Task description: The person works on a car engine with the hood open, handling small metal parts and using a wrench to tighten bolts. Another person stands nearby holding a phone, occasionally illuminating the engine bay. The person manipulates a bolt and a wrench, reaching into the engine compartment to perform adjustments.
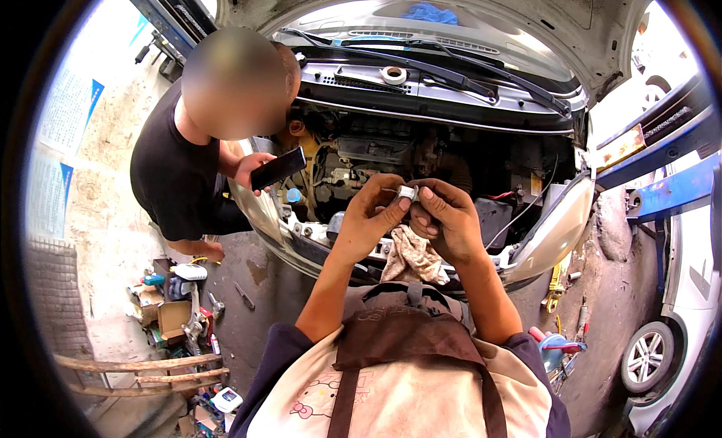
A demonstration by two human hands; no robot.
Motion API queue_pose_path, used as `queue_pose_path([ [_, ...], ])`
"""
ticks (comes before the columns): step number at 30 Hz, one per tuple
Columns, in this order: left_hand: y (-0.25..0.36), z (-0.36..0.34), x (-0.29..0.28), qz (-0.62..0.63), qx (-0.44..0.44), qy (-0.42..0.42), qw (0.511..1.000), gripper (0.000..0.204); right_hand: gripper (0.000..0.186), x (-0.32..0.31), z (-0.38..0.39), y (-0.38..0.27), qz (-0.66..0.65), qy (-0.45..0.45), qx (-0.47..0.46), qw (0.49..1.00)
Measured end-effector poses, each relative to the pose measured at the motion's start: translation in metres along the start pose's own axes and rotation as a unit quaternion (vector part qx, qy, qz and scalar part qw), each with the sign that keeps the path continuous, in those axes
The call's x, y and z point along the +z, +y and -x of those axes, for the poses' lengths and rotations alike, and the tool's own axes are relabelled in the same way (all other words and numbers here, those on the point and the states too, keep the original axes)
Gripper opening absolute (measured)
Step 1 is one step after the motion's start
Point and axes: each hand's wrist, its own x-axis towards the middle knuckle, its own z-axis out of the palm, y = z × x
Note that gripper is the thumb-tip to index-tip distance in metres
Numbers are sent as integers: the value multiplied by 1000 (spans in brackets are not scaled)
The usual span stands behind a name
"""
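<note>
Over the front of an open engine bay [376, 148], my two hands meet at the fingertips. A small whitish, blocky part [408, 193] is pinched between them; its exact kind cannot be made out. My left hand [370, 216] grips it with thumb and forefinger from one side. From the other side my right hand [451, 220] closes on it, thumb on top and the remaining fingers curled. Just below the hands, a crumpled, stained cloth [414, 259] hangs over the car's front edge. Parts of the engine are hidden behind my hands.
A person in black [177, 167] stands at the left fender with a phone [278, 169]. Overhead is the raised hood [511, 9]. Tools and boxes [177, 310] litter the left floor. Blue lift arms [669, 190] reach in from the right. A tape roll [393, 75] sits below the windshield.
</note>
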Motion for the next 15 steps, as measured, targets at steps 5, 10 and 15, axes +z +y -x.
queue_pose_path([
  [5,1,-3,2,-47,80,1,996,38,26,3,-2,5,-8,25,10,1000],
  [10,0,-1,7,-30,96,29,995,29,24,6,-2,6,405,111,-176,890],
  [15,-9,2,-3,-8,98,25,995,29,26,16,2,-15,527,-8,-287,800],
])
